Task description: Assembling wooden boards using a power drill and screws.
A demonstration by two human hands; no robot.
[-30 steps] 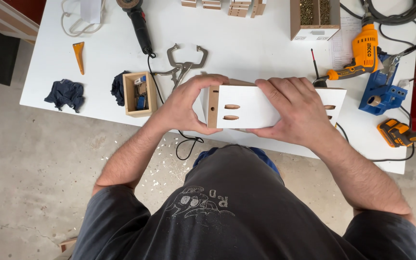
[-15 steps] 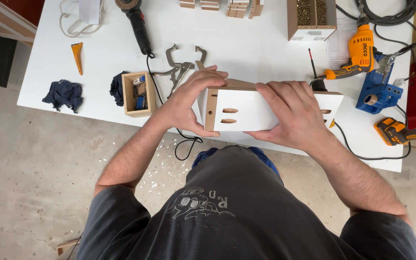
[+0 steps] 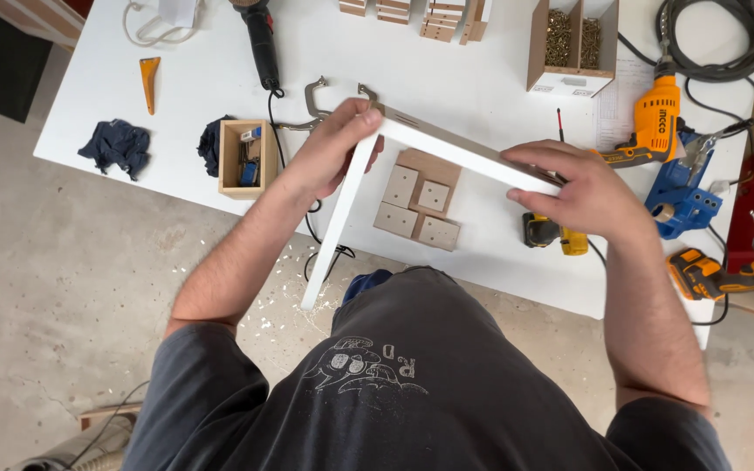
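Observation:
I hold a white L-shaped panel assembly (image 3: pixel 447 144) above the white table (image 3: pixel 482 70). One board runs across between my hands; the other board (image 3: pixel 335 227) hangs down from the left corner past the table's front edge. My left hand (image 3: pixel 329 148) grips the corner joint. My right hand (image 3: pixel 582 187) grips the right end of the upper board. Under the assembly, several small square wooden blocks (image 3: pixel 416 205) with holes lie on the table.
A small wooden box (image 3: pixel 244 157), dark rags (image 3: pixel 115 144), a metal clamp (image 3: pixel 311 105), a black tool (image 3: pixel 259 35), an orange drill (image 3: pixel 656 122), a blue jig (image 3: pixel 682 196), a box of screws (image 3: pixel 569 44), coiled cable (image 3: pixel 709 35) and wood pieces (image 3: pixel 429 13) crowd the table. Sawdust lies on the concrete floor.
The panel assembly was held close and end-on with both hands wrapped around it; now it is turned and lifted edge-on, revealing the wooden blocks on the table beneath.

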